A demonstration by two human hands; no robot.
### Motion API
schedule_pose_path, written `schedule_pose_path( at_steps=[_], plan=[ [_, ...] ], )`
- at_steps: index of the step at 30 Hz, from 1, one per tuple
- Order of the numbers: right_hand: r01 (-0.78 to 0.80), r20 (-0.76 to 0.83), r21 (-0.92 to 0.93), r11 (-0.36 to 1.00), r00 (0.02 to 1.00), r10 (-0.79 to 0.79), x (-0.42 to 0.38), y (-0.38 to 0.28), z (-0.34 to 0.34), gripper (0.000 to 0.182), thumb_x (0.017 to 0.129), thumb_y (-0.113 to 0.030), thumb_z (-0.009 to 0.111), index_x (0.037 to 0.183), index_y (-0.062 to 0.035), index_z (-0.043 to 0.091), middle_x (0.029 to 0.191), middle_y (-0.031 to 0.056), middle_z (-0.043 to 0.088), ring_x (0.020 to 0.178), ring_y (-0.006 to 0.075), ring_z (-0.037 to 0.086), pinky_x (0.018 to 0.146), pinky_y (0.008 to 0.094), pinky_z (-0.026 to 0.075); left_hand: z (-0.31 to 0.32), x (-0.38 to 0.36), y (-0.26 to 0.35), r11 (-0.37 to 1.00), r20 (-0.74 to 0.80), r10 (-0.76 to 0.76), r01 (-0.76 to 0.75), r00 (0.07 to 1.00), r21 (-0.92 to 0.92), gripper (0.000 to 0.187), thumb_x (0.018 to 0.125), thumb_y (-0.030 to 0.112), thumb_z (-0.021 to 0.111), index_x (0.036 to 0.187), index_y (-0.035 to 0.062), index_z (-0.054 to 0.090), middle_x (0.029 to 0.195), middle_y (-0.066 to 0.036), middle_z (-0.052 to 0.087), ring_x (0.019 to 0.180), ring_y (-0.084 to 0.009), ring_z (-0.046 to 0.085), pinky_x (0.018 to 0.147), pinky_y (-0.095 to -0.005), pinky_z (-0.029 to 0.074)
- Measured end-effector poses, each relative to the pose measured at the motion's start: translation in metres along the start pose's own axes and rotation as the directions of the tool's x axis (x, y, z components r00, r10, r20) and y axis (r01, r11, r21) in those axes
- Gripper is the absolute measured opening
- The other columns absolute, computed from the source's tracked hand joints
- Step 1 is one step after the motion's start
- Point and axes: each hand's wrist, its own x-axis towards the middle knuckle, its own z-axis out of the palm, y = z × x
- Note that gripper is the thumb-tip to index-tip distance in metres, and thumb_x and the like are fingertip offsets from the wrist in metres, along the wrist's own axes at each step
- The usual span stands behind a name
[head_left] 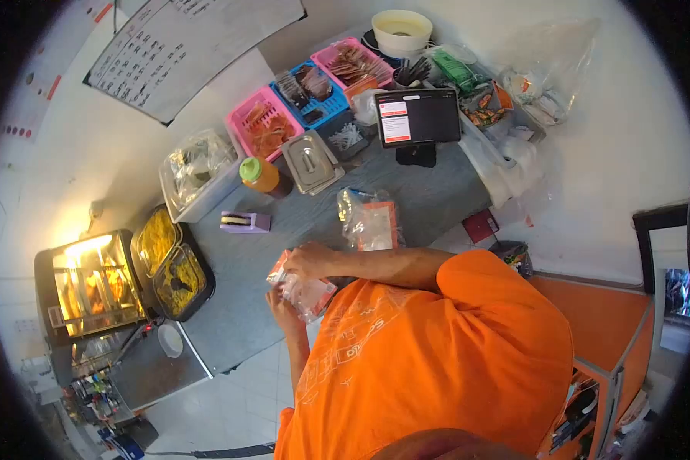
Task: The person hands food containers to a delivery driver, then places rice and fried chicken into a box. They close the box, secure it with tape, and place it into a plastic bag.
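Note:
Close to my body at the counter's near edge, both hands are on a clear plastic bag (308,297) with orange-and-white printed paper. My right hand (311,261) has its fingers closed at the bag's upper end. My left hand (280,306) grips the bag's side from below, its fingertips partly covered by plastic. A second clear bag (350,217) lies on the counter beyond my right forearm, with an orange-edged white sheet (377,228) beside it. Left of the hands stands a lilac tape dispenser (245,222).
Behind are a sauce bottle (262,176), a lidded steel container (311,162), pink (262,123) and blue baskets (310,93) of packets, and a tablet (418,118). A lit food warmer (92,285) and black food trays (173,264) stand left on the grey counter (238,299).

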Motion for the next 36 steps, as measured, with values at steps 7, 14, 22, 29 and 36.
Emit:
schedule_pose_path(
  at_steps=[7,14,22,29,36],
  plan=[
    [-0.023,0.123,0.175,0.984,0.992,0.002,-0.006,0.035,0.034,0.020,0.079,-0.026,0.064,0.085,-0.0088,0.072,0.090,0.0113,0.068,0.089,0.0313,0.065,0.081,0.0430,0.050,0.007,-0.023,-0.030,0.995,0.127,-0.096,0.095,0.987,0.008,0.022,0.072,0.015,0.070,0.091,0.0035,0.074,0.065,-0.014,0.065,0.058,-0.0244,0.065,0.052,-0.0364,0.047],
    [-0.699,0.531,0.603,0.384,0.711,0.462,-0.028,0.025,0.036,0.017,0.082,-0.018,0.070,0.082,-0.0016,0.073,0.068,0.0058,0.067,0.054,0.0112,0.061,0.047,0.0255,0.047,0.005,-0.013,-0.013,0.456,0.434,-0.542,0.685,0.720,-0.568,0.025,0.086,0.024,0.066,0.094,0.0014,0.072,0.074,-0.007,0.070,0.049,-0.0101,0.056,0.043,-0.0270,0.042],
    [-0.457,0.162,0.667,0.588,0.860,0.484,-0.012,0.016,0.055,0.023,0.080,-0.022,0.076,0.091,-0.0019,0.074,0.070,0.0027,0.063,0.055,0.0078,0.052,0.048,0.0243,0.041,-0.003,-0.013,-0.005,0.285,0.532,-0.561,0.751,0.634,-0.596,0.023,0.089,0.024,0.067,0.090,0.0018,0.072,0.058,-0.001,0.054,0.047,-0.0080,0.046,0.043,-0.0250,0.035],
    [-0.604,0.246,0.637,0.479,0.748,0.617,-0.015,-0.001,0.051,0.020,0.082,-0.021,0.075,0.089,-0.0023,0.073,0.063,-0.0018,0.058,0.048,0.0056,0.046,0.043,0.0222,0.036,0.001,-0.019,-0.011,0.273,0.547,-0.527,0.739,0.650,-0.615,0.024,0.091,0.023,0.062,0.091,0.0012,0.072,0.067,-0.003,0.063,0.048,-0.0075,0.046,0.043,-0.0254,0.034],
    [-0.582,0.282,0.656,0.480,0.779,0.560,-0.016,-0.002,0.048,0.018,0.086,-0.019,0.072,0.090,-0.0007,0.071,0.061,-0.0018,0.057,0.044,0.0048,0.045,0.040,0.0213,0.033,0.004,-0.021,-0.017,0.310,0.550,-0.494,0.727,0.673,-0.612,0.026,0.091,0.025,0.061,0.095,0.0011,0.071,0.072,-0.004,0.065,0.048,-0.0080,0.047,0.042,-0.0251,0.035]
  ],
)
